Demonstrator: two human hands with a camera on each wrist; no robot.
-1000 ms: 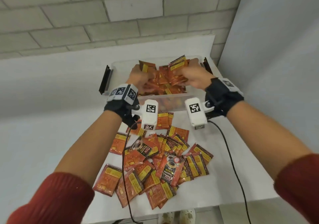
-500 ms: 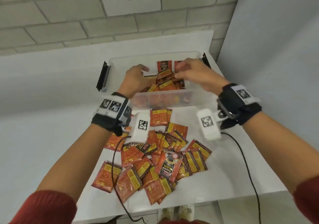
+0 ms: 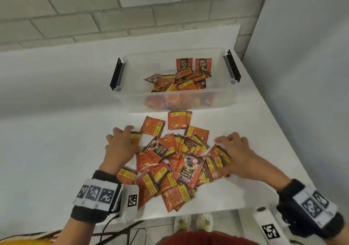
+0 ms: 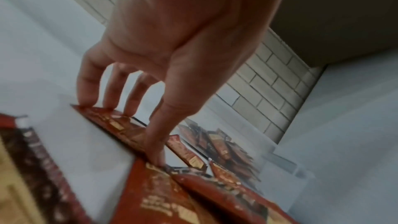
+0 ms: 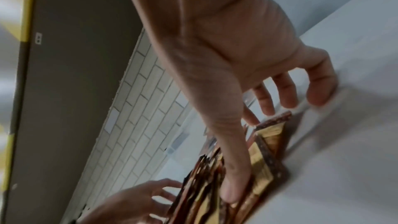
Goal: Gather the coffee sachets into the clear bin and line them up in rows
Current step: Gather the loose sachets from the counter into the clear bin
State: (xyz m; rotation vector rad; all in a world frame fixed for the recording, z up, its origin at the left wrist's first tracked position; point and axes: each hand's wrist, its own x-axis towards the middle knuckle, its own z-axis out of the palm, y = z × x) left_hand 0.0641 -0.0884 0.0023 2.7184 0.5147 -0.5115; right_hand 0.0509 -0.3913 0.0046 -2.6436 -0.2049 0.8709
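The clear bin stands at the back of the white table with a loose heap of red-orange coffee sachets in it. Two of them stand upright against its far wall. A pile of several sachets lies on the table in front of the bin. My left hand is at the pile's left edge; in the left wrist view its fingertips rest on a flat sachet. Over the pile's right edge lies my right hand with spread fingers, its thumb pressing on sachets. Neither hand lifts anything.
Black latch handles stick out from both ends of the bin. A brick wall runs behind the table and a grey partition stands close on the right. The table's front edge is just below the pile, with white shoes underneath.
Both hands held sachets over the bin, let them go inside, then drew back to the pile on the table. The sachets in the bin now lie unheld.
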